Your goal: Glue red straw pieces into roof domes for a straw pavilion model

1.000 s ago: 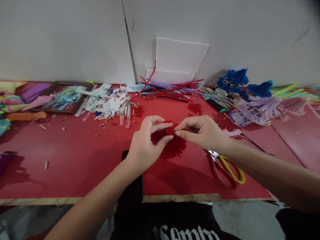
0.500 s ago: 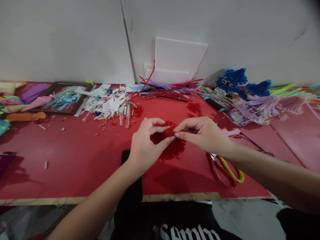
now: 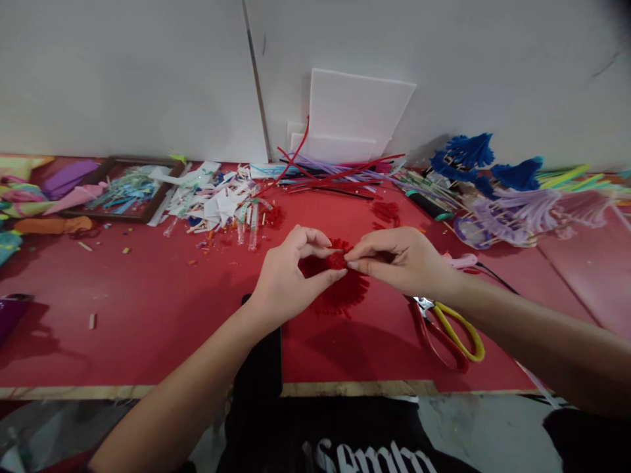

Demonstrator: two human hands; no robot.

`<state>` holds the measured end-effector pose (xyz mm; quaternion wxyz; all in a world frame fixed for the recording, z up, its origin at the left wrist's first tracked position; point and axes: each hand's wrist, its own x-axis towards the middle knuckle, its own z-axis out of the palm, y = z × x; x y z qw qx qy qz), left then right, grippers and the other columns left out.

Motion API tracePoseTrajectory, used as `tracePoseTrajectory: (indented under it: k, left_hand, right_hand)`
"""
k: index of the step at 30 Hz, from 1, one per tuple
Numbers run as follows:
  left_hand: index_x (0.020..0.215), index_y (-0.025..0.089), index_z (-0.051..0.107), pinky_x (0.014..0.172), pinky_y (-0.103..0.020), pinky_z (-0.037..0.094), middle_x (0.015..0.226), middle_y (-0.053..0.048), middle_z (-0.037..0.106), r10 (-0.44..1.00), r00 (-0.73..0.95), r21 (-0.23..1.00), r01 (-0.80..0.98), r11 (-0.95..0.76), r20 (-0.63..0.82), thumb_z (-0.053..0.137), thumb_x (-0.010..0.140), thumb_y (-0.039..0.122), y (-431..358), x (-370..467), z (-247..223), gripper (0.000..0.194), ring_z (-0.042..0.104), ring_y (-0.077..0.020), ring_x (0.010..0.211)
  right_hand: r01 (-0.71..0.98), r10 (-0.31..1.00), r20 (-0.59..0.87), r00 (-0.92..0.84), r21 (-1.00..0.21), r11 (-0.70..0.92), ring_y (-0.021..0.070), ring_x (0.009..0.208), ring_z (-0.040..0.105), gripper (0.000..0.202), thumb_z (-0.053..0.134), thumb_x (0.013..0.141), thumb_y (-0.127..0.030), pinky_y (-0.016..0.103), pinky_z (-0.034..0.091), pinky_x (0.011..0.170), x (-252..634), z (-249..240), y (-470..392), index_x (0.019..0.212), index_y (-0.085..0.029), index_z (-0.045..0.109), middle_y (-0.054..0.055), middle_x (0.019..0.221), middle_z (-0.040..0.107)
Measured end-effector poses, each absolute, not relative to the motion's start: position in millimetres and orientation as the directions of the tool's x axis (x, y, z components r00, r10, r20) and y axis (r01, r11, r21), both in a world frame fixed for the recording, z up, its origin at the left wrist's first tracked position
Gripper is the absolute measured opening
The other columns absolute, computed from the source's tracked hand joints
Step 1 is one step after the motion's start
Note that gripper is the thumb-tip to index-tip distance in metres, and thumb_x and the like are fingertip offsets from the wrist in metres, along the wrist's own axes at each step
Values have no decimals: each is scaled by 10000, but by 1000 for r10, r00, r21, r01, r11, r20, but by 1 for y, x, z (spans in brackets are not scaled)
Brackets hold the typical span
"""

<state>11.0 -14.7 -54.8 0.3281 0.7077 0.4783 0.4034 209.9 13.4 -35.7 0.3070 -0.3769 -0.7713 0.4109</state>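
A small red fuzzy piece [image 3: 336, 261] is between my hands, over a larger fringed red piece [image 3: 340, 299] near the middle of the red table. My left hand [image 3: 294, 279] holds the small piece from the left, its thumb below and its fingers above. From the right, my right hand [image 3: 401, 263] pinches the piece's edge between thumb and forefinger. Both hands partly cover the red pieces, so their exact shape is hidden.
Red-and-yellow-handled pliers [image 3: 446, 334] lie right of the hands, a black phone-like slab [image 3: 261, 364] under the left wrist. Behind are white scraps [image 3: 217, 200], red and purple stems [image 3: 340, 174], a brown frame [image 3: 142, 213] and blue fuzzy pieces [image 3: 515, 174].
The view has shifted slightly. Both hands keep their hold on the small red piece, with only slight movement of the fingers.
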Motion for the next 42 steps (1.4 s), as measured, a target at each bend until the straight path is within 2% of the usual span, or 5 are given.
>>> tracePoseTrajectory:
  k: [15, 26, 30, 37, 42]
  left_hand:
    - [990, 217, 517, 758, -266, 526, 930, -16, 721, 893, 430, 928, 263, -265, 133, 771, 729, 242, -5, 5, -55, 364, 717, -188, 914]
    - [1009, 219, 552, 880, -343, 527, 947, -1, 720, 944, 40, 811, 501, -303, 329, 789, 721, 263, -32, 26, -59, 376, 717, -191, 892]
    - [980, 225, 524, 798, -305, 554, 922, 3, 726, 966, 111, 858, 443, -260, 235, 757, 716, 214, -27, 23, -54, 352, 722, -194, 900]
    - [927, 217, 502, 839, -319, 546, 908, -6, 721, 945, 250, 900, 328, -286, 209, 745, 730, 229, -10, 11, -53, 313, 721, -189, 898]
    - [920, 216, 566, 851, -309, 542, 982, -19, 713, 944, 246, 857, 413, -309, 222, 754, 733, 228, -7, 7, -52, 265, 713, -206, 951]
  right_hand:
    - [274, 741, 103, -663, -888, 369, 106, 552, 594, 94, 659, 783, -221, 218, 444, 509, 220, -36, 21, 737, -175, 728, 15, 648, 705]
    - [452, 856, 210, -473, -776, 440, 132, 635, 639, 106, 623, 838, -226, 242, 478, 574, 216, -37, -2, 824, -196, 724, 30, 746, 732]
    - [420, 776, 307, -551, -702, 575, 118, 621, 609, 113, 609, 850, -199, 245, 471, 601, 219, -35, 5, 819, -210, 718, 19, 715, 705]
    - [454, 885, 71, -461, -838, 303, 137, 643, 621, 142, 670, 789, -311, 243, 487, 578, 216, -37, 13, 833, -182, 710, 31, 745, 709]
    - [452, 841, 171, -514, -779, 435, 134, 665, 625, 118, 644, 812, -264, 247, 479, 600, 214, -36, 15, 853, -187, 725, 38, 779, 724]
